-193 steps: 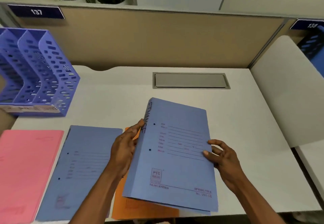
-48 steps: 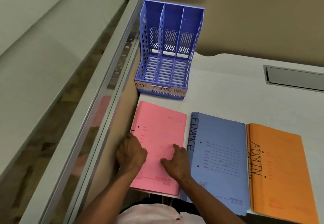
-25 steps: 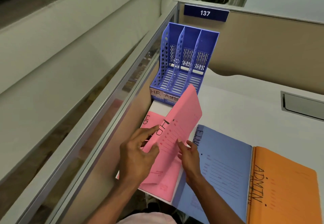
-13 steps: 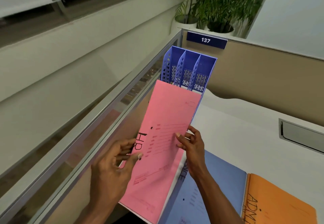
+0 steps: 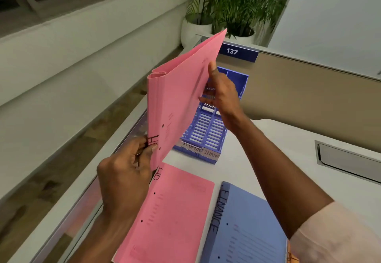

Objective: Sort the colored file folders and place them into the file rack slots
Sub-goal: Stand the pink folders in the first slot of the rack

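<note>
I hold a pink folder (image 5: 179, 97) marked HR upright in the air, spine toward me, in front of the blue file rack (image 5: 208, 135). My left hand (image 5: 125, 178) pinches its lower spine corner. My right hand (image 5: 220, 95) grips its right edge higher up. The folder hides the rack's left slot; the labels ADMIN and FINANCE show on the rack's front. A second pink HR folder (image 5: 173, 217) lies flat on the desk below. A blue FINANCE folder (image 5: 245, 231) lies to its right. Only an orange sliver of another folder (image 5: 291, 255) shows at the bottom edge.
The white desk (image 5: 268, 155) has a grey cable hatch (image 5: 350, 161) at the right. A tan partition (image 5: 299, 97) with a sign reading 137 stands behind the rack. A glass-edged divider (image 5: 82, 201) runs along the left. Potted plants (image 5: 226, 5) stand beyond.
The pink folder has been raised and turned from tilted flat to upright on edge. My right hand moved up its edge. The second pink folder underneath now shows on the desk.
</note>
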Tool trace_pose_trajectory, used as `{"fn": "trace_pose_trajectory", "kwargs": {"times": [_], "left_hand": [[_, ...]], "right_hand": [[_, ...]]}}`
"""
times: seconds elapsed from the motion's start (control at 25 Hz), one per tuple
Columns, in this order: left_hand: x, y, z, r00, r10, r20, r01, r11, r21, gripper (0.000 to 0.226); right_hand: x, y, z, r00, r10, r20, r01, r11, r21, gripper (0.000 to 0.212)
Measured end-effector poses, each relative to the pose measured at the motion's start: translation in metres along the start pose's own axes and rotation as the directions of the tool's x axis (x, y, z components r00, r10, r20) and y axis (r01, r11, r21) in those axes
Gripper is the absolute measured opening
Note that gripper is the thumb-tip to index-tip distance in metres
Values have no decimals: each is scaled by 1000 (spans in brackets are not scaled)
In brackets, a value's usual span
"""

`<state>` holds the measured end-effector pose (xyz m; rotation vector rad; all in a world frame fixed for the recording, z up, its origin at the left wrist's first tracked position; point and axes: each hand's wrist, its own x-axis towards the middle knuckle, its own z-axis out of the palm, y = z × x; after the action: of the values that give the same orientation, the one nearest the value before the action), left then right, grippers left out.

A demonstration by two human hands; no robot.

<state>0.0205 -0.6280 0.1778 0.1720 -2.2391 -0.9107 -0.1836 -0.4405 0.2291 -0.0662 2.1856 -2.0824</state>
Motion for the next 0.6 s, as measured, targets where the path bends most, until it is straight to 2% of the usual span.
{"fn": "trace_pose_trajectory", "kwargs": {"times": [0.12,0.24,0.4,0.52,0.6], "left_hand": [[25,-6,25,1000,-8,-4,8,997,73,15],[46,-8,51,1000,6,-26,-2,988,155,33],[68,-12,81,999,-24,-48,33,978,205,22],[79,-11,101,1000,-27,-7,28,977,212,49],[82,-10,115,999,-38,14,33,972,231,49]], "right_hand": [[36,-40,9,997,70,42,-72,997,39,102],[65,-62,13,991,110,80,-115,992,57,110],[98,-74,9,986,125,110,-134,988,77,105],[121,-76,6,986,135,102,-141,988,58,98],[133,-73,5,985,146,91,-149,989,24,93]]}}
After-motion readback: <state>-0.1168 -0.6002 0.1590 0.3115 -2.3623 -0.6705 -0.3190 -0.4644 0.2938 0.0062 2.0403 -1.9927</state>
